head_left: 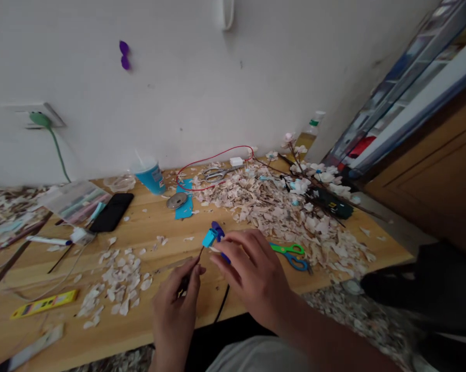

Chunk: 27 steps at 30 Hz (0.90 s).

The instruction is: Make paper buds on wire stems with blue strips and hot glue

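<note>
My left hand (176,305) pinches a thin dark stick (197,258) near the table's front edge. At the stick's top sits a light blue paper piece (208,238). My right hand (250,271) is closed beside it, fingers pinching a dark blue object (218,231) that touches the light blue piece. Both hands hover over the wooden table (159,227). Green and blue scissors (292,254) lie just right of my right hand.
Pale paper scraps (279,206) cover the table's right half, with a smaller pile (118,281) on the left. A black phone (112,212), blue cup (150,175), metal scissors (217,173), red wire (217,157), white pen (48,241), yellow strip (44,304) and flower branch (314,178) lie around.
</note>
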Each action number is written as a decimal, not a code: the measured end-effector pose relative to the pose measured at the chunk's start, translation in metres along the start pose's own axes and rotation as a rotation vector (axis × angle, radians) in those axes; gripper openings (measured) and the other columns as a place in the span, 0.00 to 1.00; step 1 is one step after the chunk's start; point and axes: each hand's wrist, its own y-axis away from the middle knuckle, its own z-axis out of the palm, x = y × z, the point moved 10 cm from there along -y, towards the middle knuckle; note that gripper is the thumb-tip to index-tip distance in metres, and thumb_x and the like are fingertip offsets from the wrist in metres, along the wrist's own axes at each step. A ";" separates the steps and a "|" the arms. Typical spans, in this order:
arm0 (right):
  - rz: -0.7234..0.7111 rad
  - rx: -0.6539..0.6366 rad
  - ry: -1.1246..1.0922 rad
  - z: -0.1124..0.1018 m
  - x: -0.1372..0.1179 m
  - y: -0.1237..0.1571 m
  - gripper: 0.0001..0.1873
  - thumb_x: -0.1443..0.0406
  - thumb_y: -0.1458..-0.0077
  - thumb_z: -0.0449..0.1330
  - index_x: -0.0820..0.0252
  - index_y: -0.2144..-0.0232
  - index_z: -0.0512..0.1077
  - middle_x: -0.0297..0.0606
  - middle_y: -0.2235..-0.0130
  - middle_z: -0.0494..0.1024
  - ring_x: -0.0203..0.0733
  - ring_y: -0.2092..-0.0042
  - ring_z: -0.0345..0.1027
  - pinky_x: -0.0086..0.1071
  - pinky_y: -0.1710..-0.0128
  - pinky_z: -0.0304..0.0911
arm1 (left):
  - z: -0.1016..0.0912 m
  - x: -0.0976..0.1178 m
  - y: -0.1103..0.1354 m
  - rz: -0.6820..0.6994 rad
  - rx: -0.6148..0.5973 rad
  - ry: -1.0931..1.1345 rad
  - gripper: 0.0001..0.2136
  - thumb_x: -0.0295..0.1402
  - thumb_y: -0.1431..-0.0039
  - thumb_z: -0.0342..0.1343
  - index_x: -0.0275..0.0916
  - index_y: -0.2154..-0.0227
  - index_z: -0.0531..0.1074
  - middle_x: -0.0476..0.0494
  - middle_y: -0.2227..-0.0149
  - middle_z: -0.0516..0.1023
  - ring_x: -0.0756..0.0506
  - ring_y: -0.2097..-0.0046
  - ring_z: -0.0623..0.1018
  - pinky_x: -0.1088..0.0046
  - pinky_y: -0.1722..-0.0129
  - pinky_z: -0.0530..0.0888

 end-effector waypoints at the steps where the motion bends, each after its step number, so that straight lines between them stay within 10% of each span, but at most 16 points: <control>1: -0.002 0.002 -0.006 0.000 0.000 0.001 0.12 0.72 0.38 0.59 0.57 0.52 0.70 0.42 0.56 0.76 0.46 0.55 0.68 0.41 0.53 0.68 | 0.001 -0.001 0.000 0.000 -0.006 -0.002 0.13 0.43 0.42 0.59 0.41 0.59 0.80 0.43 0.67 0.84 0.45 0.68 0.82 0.73 0.68 0.80; 17: 0.159 0.108 -0.289 -0.034 0.028 0.001 0.09 0.70 0.37 0.59 0.56 0.56 0.72 0.39 0.59 0.76 0.42 0.57 0.70 0.37 0.58 0.68 | -0.013 0.001 -0.001 -0.010 0.055 0.103 0.10 0.40 0.42 0.61 0.43 0.60 0.81 0.45 0.66 0.83 0.49 0.68 0.79 0.77 0.70 0.76; 27: 0.244 -0.266 -0.461 -0.014 0.034 -0.028 0.18 0.64 0.43 0.67 0.54 0.49 0.74 0.38 0.51 0.78 0.41 0.53 0.71 0.32 0.59 0.65 | -0.007 0.016 -0.005 0.116 -0.157 0.010 0.10 0.39 0.40 0.60 0.44 0.58 0.81 0.46 0.66 0.83 0.49 0.68 0.79 0.77 0.68 0.76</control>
